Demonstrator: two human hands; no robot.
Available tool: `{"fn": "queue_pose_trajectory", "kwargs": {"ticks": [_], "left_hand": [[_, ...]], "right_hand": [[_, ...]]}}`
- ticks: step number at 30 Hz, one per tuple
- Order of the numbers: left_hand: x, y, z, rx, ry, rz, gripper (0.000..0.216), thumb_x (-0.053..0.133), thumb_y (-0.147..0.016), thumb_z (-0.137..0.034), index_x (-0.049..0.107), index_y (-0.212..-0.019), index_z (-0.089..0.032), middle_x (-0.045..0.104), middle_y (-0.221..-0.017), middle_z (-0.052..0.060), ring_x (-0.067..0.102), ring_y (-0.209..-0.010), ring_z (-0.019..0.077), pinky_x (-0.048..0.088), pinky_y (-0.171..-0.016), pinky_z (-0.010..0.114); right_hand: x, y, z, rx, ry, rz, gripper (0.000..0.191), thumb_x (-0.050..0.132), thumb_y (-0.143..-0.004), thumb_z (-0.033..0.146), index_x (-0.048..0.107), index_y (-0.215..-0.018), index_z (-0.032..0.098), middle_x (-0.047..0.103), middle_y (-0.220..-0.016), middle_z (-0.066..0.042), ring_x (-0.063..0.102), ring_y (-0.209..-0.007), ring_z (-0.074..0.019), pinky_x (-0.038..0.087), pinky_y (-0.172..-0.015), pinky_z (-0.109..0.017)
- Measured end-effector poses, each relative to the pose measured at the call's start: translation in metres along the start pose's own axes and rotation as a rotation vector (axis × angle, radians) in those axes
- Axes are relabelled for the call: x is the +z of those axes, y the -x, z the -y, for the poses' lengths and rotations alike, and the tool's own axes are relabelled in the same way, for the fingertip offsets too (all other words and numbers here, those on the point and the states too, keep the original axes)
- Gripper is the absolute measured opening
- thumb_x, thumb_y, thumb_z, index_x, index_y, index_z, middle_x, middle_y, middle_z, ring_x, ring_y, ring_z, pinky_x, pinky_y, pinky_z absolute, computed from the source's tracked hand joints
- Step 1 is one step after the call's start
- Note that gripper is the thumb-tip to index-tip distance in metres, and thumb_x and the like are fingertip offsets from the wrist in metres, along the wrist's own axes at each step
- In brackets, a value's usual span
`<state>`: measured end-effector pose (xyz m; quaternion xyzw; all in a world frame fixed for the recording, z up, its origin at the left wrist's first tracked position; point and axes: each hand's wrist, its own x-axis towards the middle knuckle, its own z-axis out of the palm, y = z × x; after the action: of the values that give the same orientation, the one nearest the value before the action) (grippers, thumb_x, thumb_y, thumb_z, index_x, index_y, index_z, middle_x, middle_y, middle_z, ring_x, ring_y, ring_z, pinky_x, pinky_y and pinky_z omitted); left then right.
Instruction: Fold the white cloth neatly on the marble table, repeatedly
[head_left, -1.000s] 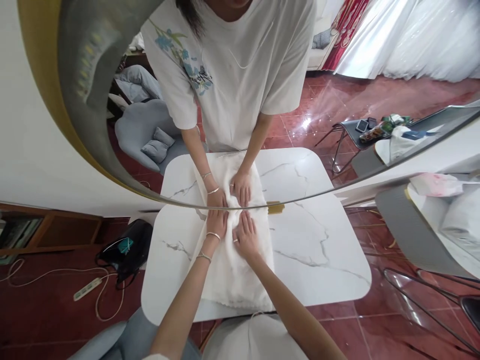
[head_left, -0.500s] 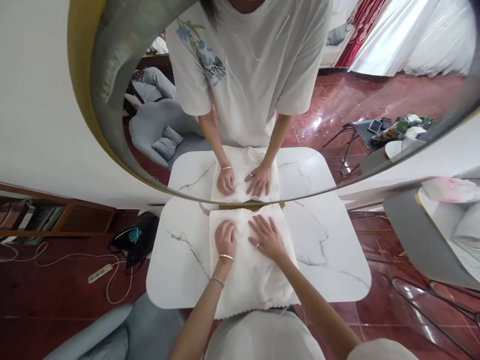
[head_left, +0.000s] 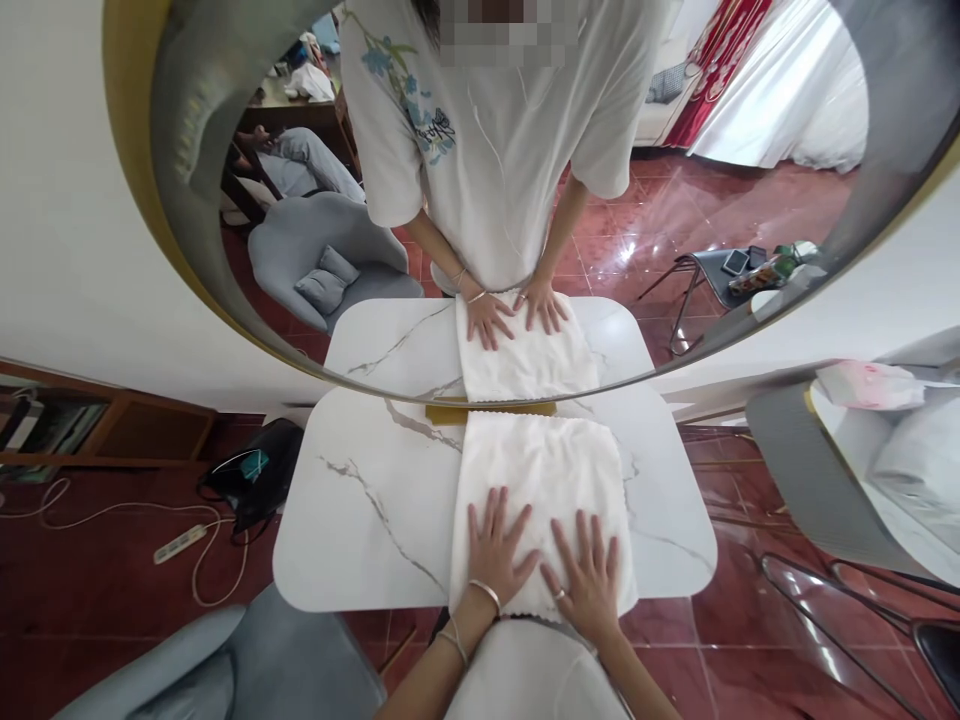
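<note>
A white towel (head_left: 546, 450) with scalloped edges lies spread, slightly wrinkled, on a white marbled table (head_left: 360, 560). My left hand (head_left: 499, 555) rests flat on the near left part of the towel, fingers spread, with bracelets on the wrist. Beside it, my right hand (head_left: 589, 570) presses on the near right part, also with fingers spread and a ring on one finger. Both hands are open and hold nothing. The large gold-rimmed mirror (head_left: 480, 395) beyond the table reflects my white shirt, arms, the hands and the towel.
At the lower left stands a grey-blue armchair (head_left: 285, 650). A black bag (head_left: 259, 475) and a white power strip (head_left: 180, 543) with cables lie on the red tiled floor. To the right is another table (head_left: 840, 450) bearing a pink-and-white packet (head_left: 870, 383).
The towel has shifted right and toward me on the table. Both hands have come nearer to my body; my left hand's fingers, curled before, are now spread flat.
</note>
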<state>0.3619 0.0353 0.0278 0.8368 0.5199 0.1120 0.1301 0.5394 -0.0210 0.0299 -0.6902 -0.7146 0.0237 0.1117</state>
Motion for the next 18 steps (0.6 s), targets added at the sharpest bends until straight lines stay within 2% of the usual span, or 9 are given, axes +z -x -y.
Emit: {"fn": "queue_pose_trajectory", "kwargs": {"ticks": [2,6,11,13,16,18], "left_hand": [[-0.003,0.008,0.011,-0.017,-0.035,-0.014,0.065,0.052,-0.086,-0.05,0.032,-0.145,-0.034,0.024,-0.155,0.011,0.021,-0.142,0.0333,0.006,-0.113,0.061],[-0.012,0.031,0.042,-0.118,-0.12,-0.042,0.062,0.051,-0.086,-0.048,0.036,-0.144,-0.032,0.026,-0.154,0.012,0.022,-0.142,0.0348,0.007,-0.111,0.062],[-0.035,0.055,0.092,-0.223,-0.19,-0.046,0.06,0.052,-0.085,-0.049,0.041,-0.141,-0.031,0.029,-0.153,0.012,0.022,-0.142,0.0341,0.011,-0.111,0.062],[-0.043,0.062,0.109,-0.236,-0.197,-0.057,0.059,0.052,-0.085,-0.049,0.042,-0.141,-0.031,0.03,-0.153,0.011,0.023,-0.142,0.0339,0.012,-0.112,0.062],[-0.051,0.067,0.125,-0.2,-0.183,-0.072,0.059,0.052,-0.086,-0.048,0.04,-0.141,-0.033,0.029,-0.153,0.011,0.023,-0.141,0.0338,0.011,-0.112,0.06],[-0.052,0.067,0.127,-0.176,-0.179,-0.071,0.06,0.052,-0.086,-0.047,0.038,-0.142,-0.033,0.027,-0.154,0.01,0.021,-0.142,0.0344,0.009,-0.112,0.061]], "right_hand": [[0.005,-0.002,0.014,-0.031,0.005,-0.007,0.071,0.049,-0.088,0.048,0.017,-0.15,0.034,0.01,-0.157,-0.01,0.015,-0.141,-0.0407,0.019,-0.106,-0.067],[0.013,-0.028,0.042,-0.166,-0.032,0.034,0.071,0.052,-0.086,0.054,0.025,-0.148,0.032,0.017,-0.156,-0.011,0.018,-0.14,-0.0414,0.02,-0.106,-0.065],[0.019,-0.046,0.096,-0.269,-0.09,0.033,0.069,0.05,-0.087,0.056,0.03,-0.147,0.03,0.028,-0.152,-0.013,0.024,-0.137,-0.0415,0.022,-0.104,-0.063],[0.024,-0.051,0.116,-0.282,-0.118,0.031,0.066,0.048,-0.087,0.055,0.032,-0.146,0.031,0.036,-0.146,-0.014,0.033,-0.13,-0.0399,0.027,-0.101,-0.06],[0.034,-0.072,0.134,-0.244,-0.185,0.013,0.057,0.044,-0.092,0.046,0.035,-0.145,0.029,0.053,-0.125,-0.014,0.047,-0.11,-0.0317,0.037,-0.094,-0.052],[0.042,-0.097,0.136,-0.193,-0.22,-0.047,0.052,0.04,-0.094,0.038,0.037,-0.144,0.025,0.054,-0.12,-0.014,0.048,-0.107,-0.0293,0.039,-0.092,-0.048]]}}
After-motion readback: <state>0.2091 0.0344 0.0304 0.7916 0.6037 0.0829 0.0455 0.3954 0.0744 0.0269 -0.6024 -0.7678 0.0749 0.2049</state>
